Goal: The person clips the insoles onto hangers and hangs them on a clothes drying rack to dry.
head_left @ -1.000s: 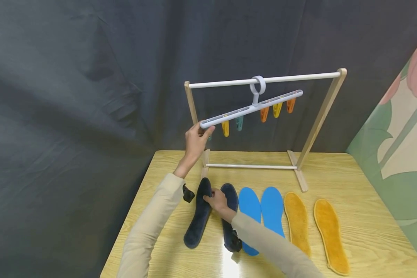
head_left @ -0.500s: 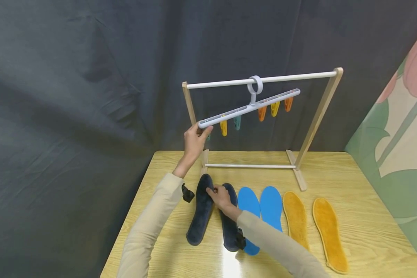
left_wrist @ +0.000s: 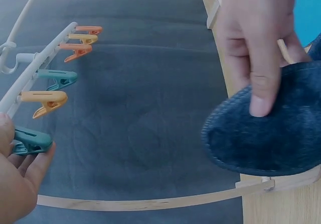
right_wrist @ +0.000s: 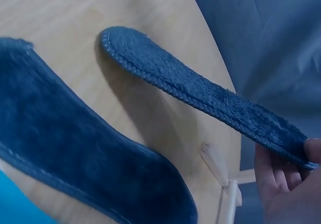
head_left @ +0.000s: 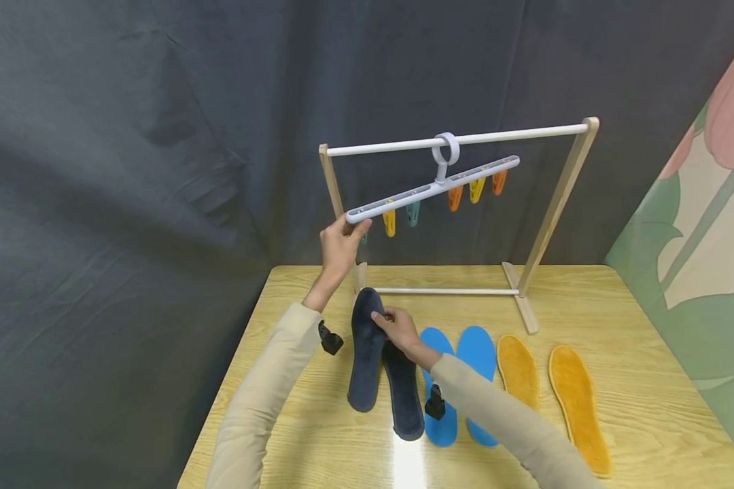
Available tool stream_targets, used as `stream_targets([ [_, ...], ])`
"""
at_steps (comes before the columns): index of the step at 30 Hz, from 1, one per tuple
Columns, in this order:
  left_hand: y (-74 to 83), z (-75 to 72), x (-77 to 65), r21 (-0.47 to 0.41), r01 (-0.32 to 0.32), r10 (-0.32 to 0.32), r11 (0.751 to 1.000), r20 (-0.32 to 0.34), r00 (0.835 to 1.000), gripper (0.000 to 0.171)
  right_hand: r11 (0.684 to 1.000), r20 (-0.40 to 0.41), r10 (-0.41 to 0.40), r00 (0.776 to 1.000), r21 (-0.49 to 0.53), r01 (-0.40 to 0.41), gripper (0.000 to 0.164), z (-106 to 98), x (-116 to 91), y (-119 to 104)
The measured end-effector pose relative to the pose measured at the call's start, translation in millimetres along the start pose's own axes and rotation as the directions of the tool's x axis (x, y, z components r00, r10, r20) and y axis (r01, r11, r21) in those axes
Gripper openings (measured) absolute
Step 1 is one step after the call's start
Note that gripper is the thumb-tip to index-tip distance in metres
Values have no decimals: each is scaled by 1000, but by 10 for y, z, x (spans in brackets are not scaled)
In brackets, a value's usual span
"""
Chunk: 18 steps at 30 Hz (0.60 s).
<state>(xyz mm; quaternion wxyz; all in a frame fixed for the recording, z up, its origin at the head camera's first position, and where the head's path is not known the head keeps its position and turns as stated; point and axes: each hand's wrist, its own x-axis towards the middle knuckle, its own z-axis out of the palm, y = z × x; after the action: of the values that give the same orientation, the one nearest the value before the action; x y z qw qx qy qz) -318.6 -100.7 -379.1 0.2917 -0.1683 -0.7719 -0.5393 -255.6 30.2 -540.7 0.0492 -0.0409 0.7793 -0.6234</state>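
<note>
While the left hand (head_left: 338,248) grips the teal clip (left_wrist: 32,141) under the hanger (head_left: 431,191), the right hand (head_left: 402,331) pinches the dark insole (head_left: 365,360) near its far end, above the left of the counter (head_left: 318,448); excess pull could swing the hanger, misaligning both.

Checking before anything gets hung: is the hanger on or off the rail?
On: in the head view, the hanger has its ring looped round the rail.
</note>
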Motion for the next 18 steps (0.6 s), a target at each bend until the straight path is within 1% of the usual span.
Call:
stream_targets([
  [4, -13, 16, 1, -24, 22, -22, 999, 1, 1000, 27, 999, 2, -33, 999, 26, 33, 23, -83, 57, -65],
  [9, -6, 24, 0, -38, 44, -44, 998, 2, 999, 26, 997, 16, -61, 998, 44, 60, 26, -136, 75, -89],
  [12, 3, 24, -6, -43, 44, -43, 998, 9, 999, 26, 997, 13, -70, 997, 15, 70, 26, -158, 74, -106],
  [14, 10, 22, -11, -51, 42, -42, 998, 15, 999, 26, 996, 7, -83, 997, -24, 83, 26, -174, 69, -133],
  [18, 27, 19, -16, -64, 36, -35, 997, 20, 999, 25, 985, 0, -145, 989, -98, 144, 23, -214, 61, -203],
])
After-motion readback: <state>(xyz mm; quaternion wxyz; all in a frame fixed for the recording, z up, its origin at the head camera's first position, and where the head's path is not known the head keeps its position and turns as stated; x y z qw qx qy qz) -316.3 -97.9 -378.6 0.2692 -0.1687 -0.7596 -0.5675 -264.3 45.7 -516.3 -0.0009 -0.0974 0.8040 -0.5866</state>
